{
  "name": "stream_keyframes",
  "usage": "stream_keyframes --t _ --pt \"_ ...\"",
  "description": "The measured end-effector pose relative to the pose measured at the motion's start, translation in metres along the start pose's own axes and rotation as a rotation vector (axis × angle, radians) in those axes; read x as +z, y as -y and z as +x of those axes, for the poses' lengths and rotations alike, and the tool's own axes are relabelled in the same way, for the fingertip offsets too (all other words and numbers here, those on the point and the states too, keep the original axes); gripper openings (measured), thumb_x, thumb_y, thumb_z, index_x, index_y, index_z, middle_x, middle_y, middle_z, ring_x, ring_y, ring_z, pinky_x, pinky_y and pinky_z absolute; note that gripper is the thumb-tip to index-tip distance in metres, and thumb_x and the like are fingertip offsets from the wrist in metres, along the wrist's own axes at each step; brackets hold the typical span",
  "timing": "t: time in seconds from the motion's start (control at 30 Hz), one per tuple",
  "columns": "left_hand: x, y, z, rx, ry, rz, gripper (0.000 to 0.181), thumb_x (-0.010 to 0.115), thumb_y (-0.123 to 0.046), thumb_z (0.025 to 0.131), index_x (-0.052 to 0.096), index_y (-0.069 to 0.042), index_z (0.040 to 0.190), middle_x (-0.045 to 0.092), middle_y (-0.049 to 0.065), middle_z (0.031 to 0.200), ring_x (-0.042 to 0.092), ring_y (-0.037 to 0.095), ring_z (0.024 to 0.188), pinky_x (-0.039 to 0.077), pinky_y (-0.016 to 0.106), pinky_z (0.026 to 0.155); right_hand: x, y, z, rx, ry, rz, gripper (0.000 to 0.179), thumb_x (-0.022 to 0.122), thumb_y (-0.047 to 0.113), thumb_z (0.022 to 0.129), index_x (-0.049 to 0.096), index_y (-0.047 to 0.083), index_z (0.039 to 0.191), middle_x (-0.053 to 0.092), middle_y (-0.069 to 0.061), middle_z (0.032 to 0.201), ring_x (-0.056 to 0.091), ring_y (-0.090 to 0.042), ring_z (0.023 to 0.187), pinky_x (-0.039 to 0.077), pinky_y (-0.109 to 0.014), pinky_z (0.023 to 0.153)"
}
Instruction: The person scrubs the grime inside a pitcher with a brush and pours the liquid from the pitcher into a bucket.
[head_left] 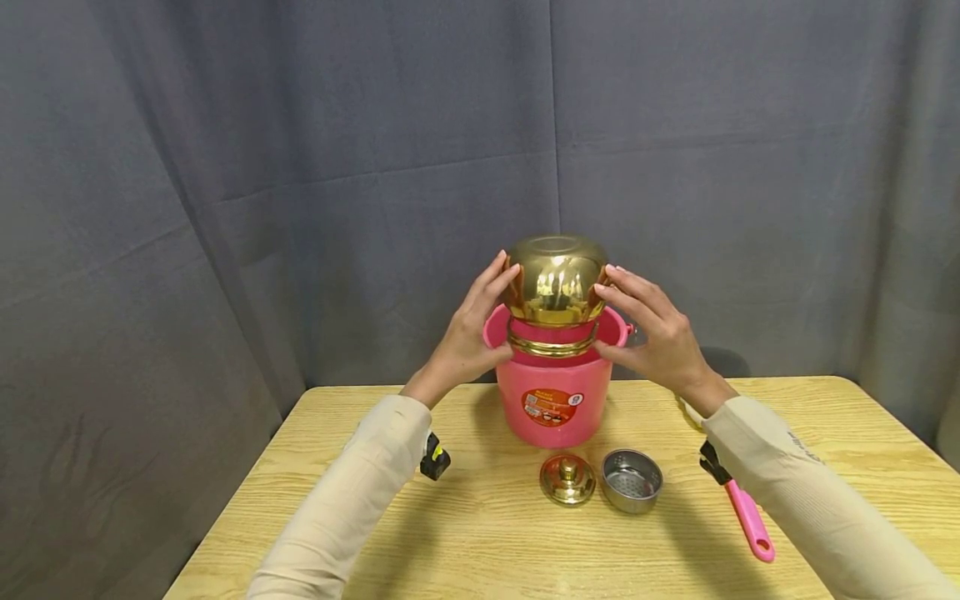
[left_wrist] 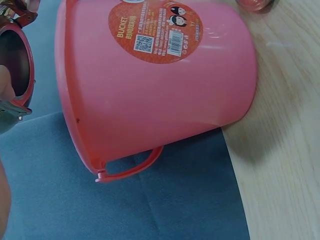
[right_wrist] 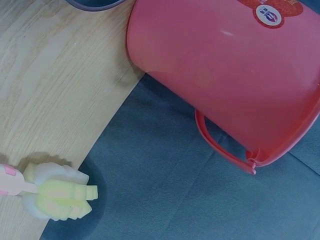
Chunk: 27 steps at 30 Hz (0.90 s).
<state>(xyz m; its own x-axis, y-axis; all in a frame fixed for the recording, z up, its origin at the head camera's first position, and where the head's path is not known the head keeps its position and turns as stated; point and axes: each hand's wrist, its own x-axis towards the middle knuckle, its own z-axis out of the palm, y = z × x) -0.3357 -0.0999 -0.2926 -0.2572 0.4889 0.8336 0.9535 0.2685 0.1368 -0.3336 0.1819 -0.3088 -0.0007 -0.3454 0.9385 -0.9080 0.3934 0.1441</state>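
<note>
Both hands hold a shiny gold pot [head_left: 558,279] upside down over the mouth of a pink bucket [head_left: 551,400]. My left hand [head_left: 468,333] grips its left side, fingers along the body and thumb at the rim. On the opposite side my right hand [head_left: 656,337] holds it the same way. The pot's open mouth faces down, and its rim overlaps the bucket's opening in the head view. Part of the pot [left_wrist: 17,60] shows at the edge of the left wrist view, with a thumb tip at its opening. The bucket stands upright; its inside is mostly hidden.
In front of the bucket lie a gold lid [head_left: 567,480] with a knob and a round steel strainer [head_left: 632,481]. A sponge brush [right_wrist: 60,192] with a pink handle [head_left: 750,521] lies to the right, partly behind my right forearm. A grey curtain [head_left: 420,192] hangs behind the table.
</note>
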Motion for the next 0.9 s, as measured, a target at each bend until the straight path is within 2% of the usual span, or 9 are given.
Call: stream_keyframes --t 0.43,0.57,0.7,0.9 --pt "-0.0003 0.0029 0.0003 0.026 -0.002 0.007 0.095 0.07 0.016 0.063 0.033 -0.005 0.148 0.021 0.023 0.155 0.023 0.029 0.143 0.033 0.04 0.108 0.0012 -0.0004 0.0 -0.011 -0.018 -0.014 0.053 0.069 0.038 0.089 0.062 0.002 0.127 0.053 -0.019 0.135 0.048 -0.035 0.125 0.037 -0.036 0.106" --pt "-0.0006 0.0028 0.0011 0.023 0.003 0.004 0.095 0.071 0.016 0.063 0.033 -0.004 0.147 0.021 0.023 0.155 0.023 0.029 0.143 0.033 0.04 0.109 0.0007 -0.0012 -0.0003 -0.012 -0.017 -0.006 0.053 0.071 0.036 0.088 0.061 0.001 0.127 0.053 -0.019 0.135 0.048 -0.035 0.126 0.036 -0.037 0.107" --pt "-0.0019 0.0013 0.0026 0.008 0.009 -0.007 0.095 0.073 0.014 0.064 0.032 -0.004 0.148 0.021 0.023 0.155 0.022 0.028 0.143 0.031 0.041 0.11 0.0001 -0.0028 0.0004 -0.007 -0.007 0.014 0.055 0.072 0.031 0.084 0.06 -0.001 0.128 0.052 -0.021 0.136 0.048 -0.037 0.125 0.036 -0.037 0.107" --pt "-0.0044 0.0005 0.0029 -0.038 0.029 -0.035 0.098 0.076 0.011 0.065 0.03 -0.005 0.149 0.02 0.018 0.157 0.021 0.025 0.143 0.029 0.042 0.111 -0.003 -0.0025 0.004 0.017 0.019 0.06 0.059 0.073 0.036 0.086 0.06 -0.002 0.128 0.052 -0.021 0.136 0.048 -0.037 0.125 0.037 -0.035 0.106"
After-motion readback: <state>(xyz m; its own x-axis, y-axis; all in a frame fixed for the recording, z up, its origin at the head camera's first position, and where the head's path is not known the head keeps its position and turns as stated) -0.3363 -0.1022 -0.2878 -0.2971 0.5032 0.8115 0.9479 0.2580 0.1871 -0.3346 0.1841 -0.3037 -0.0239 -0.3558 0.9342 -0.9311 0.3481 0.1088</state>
